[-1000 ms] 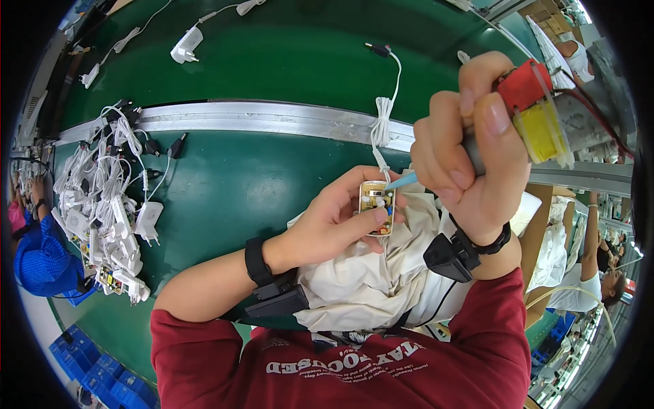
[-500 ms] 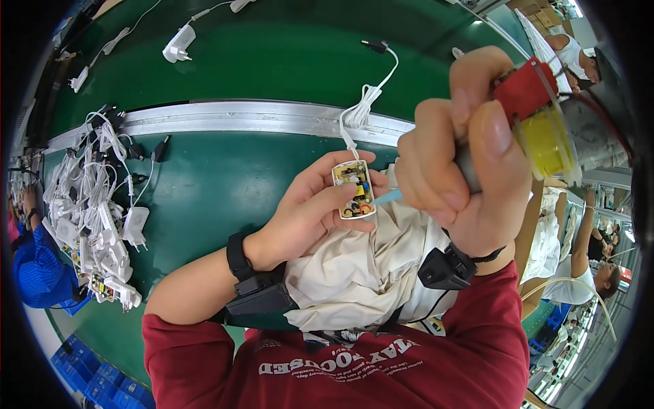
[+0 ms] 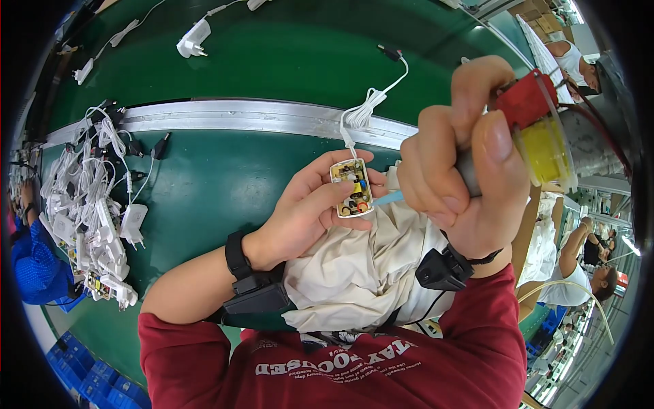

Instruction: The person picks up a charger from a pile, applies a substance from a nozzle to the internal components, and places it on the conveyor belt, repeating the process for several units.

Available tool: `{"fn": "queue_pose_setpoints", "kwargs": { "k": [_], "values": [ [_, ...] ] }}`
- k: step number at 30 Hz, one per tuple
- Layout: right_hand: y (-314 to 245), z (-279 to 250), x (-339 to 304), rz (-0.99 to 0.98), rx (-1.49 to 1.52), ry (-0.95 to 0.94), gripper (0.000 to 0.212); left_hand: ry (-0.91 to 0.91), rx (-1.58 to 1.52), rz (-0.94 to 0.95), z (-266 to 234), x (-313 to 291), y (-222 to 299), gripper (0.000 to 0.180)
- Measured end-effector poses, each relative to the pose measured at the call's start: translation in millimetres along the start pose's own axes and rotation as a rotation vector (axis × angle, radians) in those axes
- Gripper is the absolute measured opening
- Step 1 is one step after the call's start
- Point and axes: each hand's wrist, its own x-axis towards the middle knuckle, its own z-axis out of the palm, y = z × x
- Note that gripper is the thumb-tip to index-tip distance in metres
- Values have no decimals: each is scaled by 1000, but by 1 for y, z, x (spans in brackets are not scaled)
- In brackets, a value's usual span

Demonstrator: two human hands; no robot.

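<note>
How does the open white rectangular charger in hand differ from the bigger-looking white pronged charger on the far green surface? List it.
The open charger shows its inside; the pronged charger its shell. The open charger sits in the left hand; the pronged charger lies on the green surface. Both are white.

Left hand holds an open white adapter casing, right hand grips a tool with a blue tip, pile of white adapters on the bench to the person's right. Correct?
One error: the pile of white adapters is to the person's left, as the head view shows. The left hand does hold the open white adapter casing, and the right hand grips the tool with a blue tip.
</note>
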Motion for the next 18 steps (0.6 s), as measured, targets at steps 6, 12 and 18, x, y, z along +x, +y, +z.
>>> {"fn": "queue_pose_setpoints", "kwargs": {
  "k": [6,12,18],
  "values": [
    [3,2,-2,-3,54,-37,28,-106,-208,-7,4,1,-1,43],
    [8,4,-5,-33,14,-63,30,-193,-265,-7,2,-1,-3,47],
    [6,-1,-4,-3,71,-130,33,-195,-269,-7,2,-2,-1,48]
  ]
}}
